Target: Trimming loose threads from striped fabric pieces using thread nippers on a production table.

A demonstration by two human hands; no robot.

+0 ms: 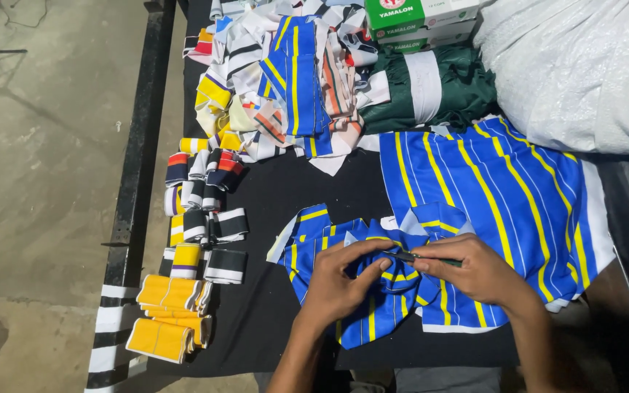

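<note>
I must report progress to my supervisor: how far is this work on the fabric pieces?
Looks done: folded yellow bands lie sorted at the table's left edge. In hand: the left hand holds a blue striped piece while the right hand applies a thin dark tool. Apparently left: the mixed heap behind.

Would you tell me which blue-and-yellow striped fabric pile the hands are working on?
The small cut pieces at the table's near edge, under both hands; the other two piles lie farther back, untouched.
</note>
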